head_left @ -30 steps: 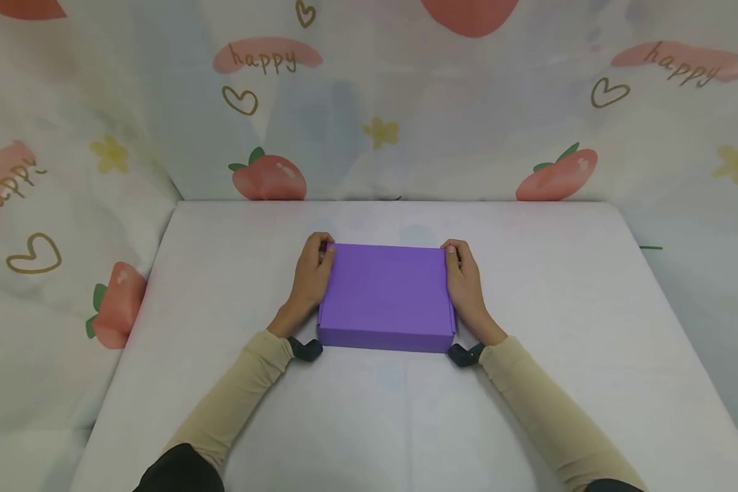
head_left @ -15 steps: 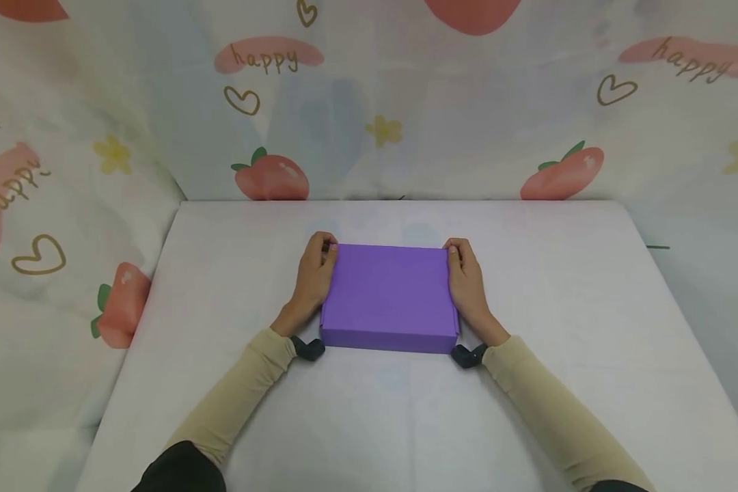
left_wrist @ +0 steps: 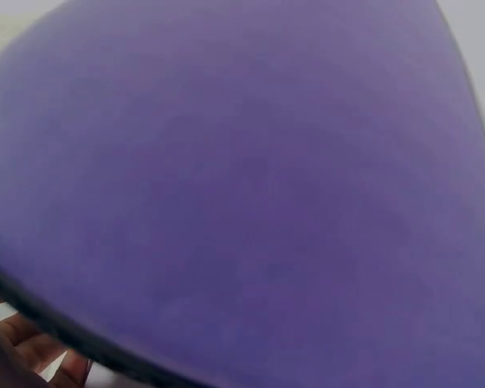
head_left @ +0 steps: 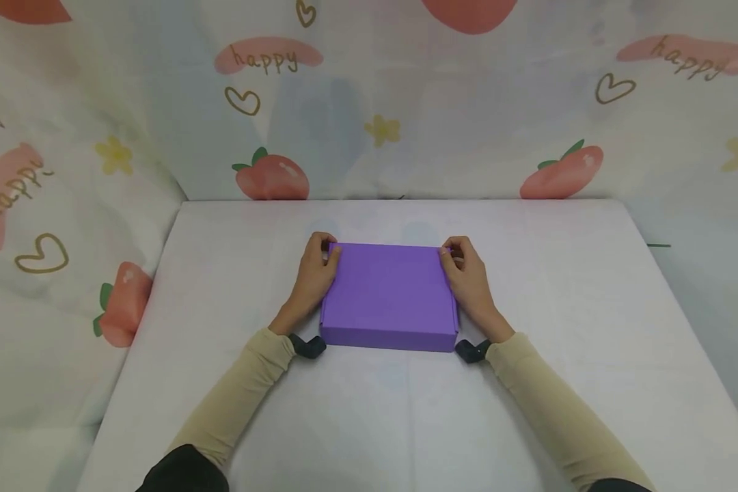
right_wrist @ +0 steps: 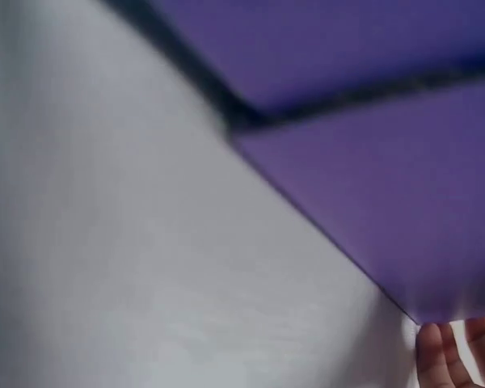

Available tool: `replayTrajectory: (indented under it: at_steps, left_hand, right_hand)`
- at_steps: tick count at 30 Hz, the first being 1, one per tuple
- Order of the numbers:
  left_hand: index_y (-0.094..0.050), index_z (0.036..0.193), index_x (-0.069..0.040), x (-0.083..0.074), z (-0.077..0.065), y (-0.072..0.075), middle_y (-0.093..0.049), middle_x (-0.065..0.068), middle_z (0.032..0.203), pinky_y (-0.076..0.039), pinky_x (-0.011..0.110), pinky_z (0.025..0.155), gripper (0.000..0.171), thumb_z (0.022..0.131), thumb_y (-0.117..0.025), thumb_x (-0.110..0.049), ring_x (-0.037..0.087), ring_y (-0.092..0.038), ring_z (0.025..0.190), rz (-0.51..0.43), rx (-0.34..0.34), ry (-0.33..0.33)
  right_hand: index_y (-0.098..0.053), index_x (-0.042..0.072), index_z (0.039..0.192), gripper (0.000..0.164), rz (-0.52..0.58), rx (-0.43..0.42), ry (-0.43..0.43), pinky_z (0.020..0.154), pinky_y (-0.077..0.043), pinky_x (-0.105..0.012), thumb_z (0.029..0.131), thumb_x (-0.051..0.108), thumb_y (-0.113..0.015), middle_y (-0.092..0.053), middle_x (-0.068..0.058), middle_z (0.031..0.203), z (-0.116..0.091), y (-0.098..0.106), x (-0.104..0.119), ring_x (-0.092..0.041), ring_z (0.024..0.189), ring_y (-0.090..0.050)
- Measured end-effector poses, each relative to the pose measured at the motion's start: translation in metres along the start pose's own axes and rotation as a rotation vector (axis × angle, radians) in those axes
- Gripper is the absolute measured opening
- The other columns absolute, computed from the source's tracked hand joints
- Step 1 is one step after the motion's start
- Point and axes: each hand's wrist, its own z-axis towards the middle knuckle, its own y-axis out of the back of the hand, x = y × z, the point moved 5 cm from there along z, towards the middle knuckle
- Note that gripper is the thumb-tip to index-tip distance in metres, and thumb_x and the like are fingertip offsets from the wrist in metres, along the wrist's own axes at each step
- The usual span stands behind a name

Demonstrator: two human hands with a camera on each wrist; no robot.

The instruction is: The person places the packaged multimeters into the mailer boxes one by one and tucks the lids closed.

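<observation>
A flat purple cardboard box [head_left: 390, 290] lies on the white table in the middle of the head view, its lid down. At its far left corner, my left hand [head_left: 312, 272] grips it, thumb along the left edge and fingers bent round the back. My right hand [head_left: 472, 277] holds the far right corner, its thumb on the lid's edge and the fingers curled behind. In the left wrist view the purple box [left_wrist: 259, 178] fills most of the picture. Fingertips [right_wrist: 432, 352] touch the far end of the box's side in the right wrist view.
The white table [head_left: 270, 424] stretches out around the box. A printed cloth [head_left: 455, 102] with strawberries, hearts and flowers hangs behind the table's back edge and along its left side. Dark wrist camera mounts [head_left: 308, 347] sit close to the box's near corners.
My right thumb has shifted from the box's right side onto the far right corner of the lid, and the right hand has tilted slightly. The left hand and box stay nearly in place.
</observation>
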Motion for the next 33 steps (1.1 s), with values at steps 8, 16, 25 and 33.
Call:
replayTrajectory:
  at_steps: [8,16,25,33]
  left_hand:
    - [-0.051,0.13,-0.002,-0.011,0.0,0.0,-0.057,0.017,0.129,-0.048,0.045,0.098,0.026,0.109,-0.052,-0.016,0.029,-0.055,0.117,0.065,-0.005,-0.048]
    - [-0.054,0.129,-0.006,-0.014,0.001,-0.004,-0.058,0.015,0.126,-0.049,0.046,0.1,0.024,0.109,-0.052,-0.019,0.029,-0.057,0.116,0.164,-0.004,-0.078]
    - [-0.068,0.12,-0.015,-0.027,0.0,0.003,-0.061,0.014,0.127,-0.051,0.053,0.093,0.017,0.106,-0.061,-0.021,0.037,-0.06,0.117,0.469,-0.054,-0.256]
    - [-0.057,0.148,-0.02,-0.046,-0.012,-0.013,-0.05,0.012,0.156,-0.034,0.062,0.118,0.04,0.11,-0.049,-0.031,0.038,-0.037,0.152,0.777,0.197,-0.407]
  right_hand:
    - [-0.055,0.0,0.125,0.027,-0.144,0.055,0.085,0.097,-0.051,-0.046,0.11,0.022,-0.052,-0.059,-0.021,0.125,0.007,0.009,0.005,-0.034,0.114,-0.059]
    - [-0.06,-0.003,0.131,0.029,-0.456,0.138,0.361,0.11,-0.038,-0.059,0.105,0.01,-0.058,-0.054,-0.024,0.136,-0.007,0.019,0.023,-0.046,0.128,-0.046]
    - [-0.064,0.0,0.135,0.035,-0.575,0.261,0.613,0.119,-0.037,-0.053,0.1,0.006,-0.065,-0.059,-0.017,0.144,-0.047,0.015,0.037,-0.039,0.14,-0.047]
    - [-0.061,0.005,0.145,0.048,-0.597,0.406,0.776,0.131,-0.023,-0.037,0.097,0.009,-0.069,-0.054,-0.019,0.155,-0.089,0.015,0.047,-0.043,0.146,-0.047]
